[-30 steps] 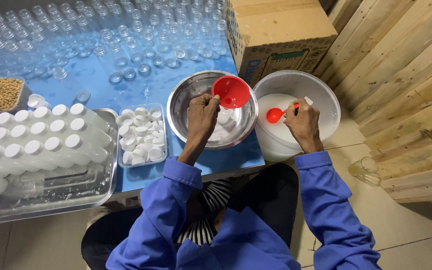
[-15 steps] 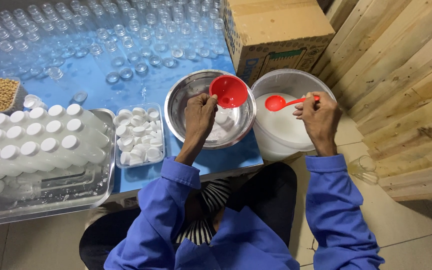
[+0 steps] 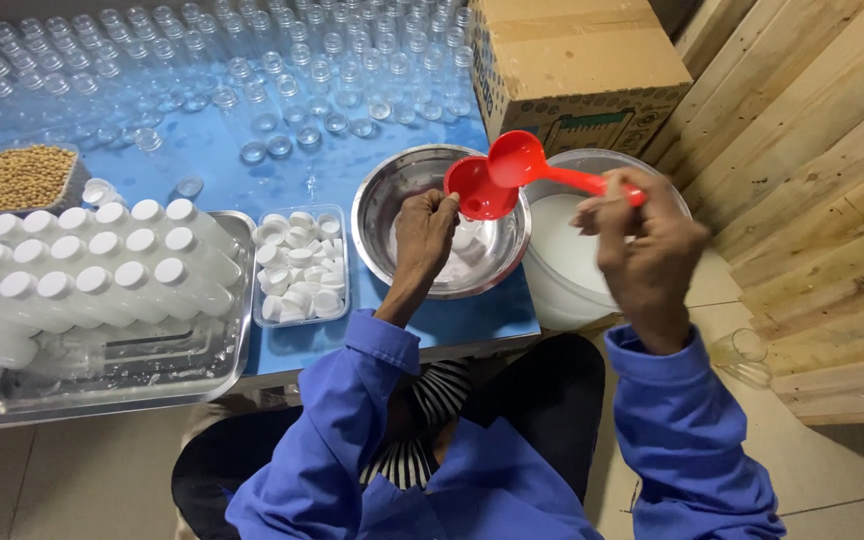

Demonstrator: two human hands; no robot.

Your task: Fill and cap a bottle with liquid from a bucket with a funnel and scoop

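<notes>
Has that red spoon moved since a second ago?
Yes. The spoon rose out of the white bucket and swung left to the red funnel.

Bright, sharp; perhaps slight edge distortion.

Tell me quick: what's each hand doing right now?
Left hand: closed, holding a red funnel over the steel bowl.
Right hand: closed on the handle of a red spoon, raised above the funnel.

**One printed carton at the table's far right**

A brown, box-shaped cardboard carton (image 3: 577,65) stands at the blue table's (image 3: 222,165) far right corner, just behind the white bucket (image 3: 564,262). Its near side bears dark print and a green patch.
</notes>
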